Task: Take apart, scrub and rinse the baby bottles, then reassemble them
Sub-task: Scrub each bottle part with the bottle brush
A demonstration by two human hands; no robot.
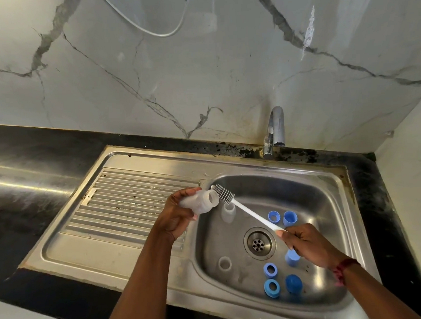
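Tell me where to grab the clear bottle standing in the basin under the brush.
Grip the clear bottle just below its open rim, from above and the drain side. It stands upright, mouth up, near the sink wall, so the far side looks cramped.

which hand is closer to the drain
Right. The right hand is just right of the drain, gripping the brush; the left hand holds a bottle over the basin rim, farther off.
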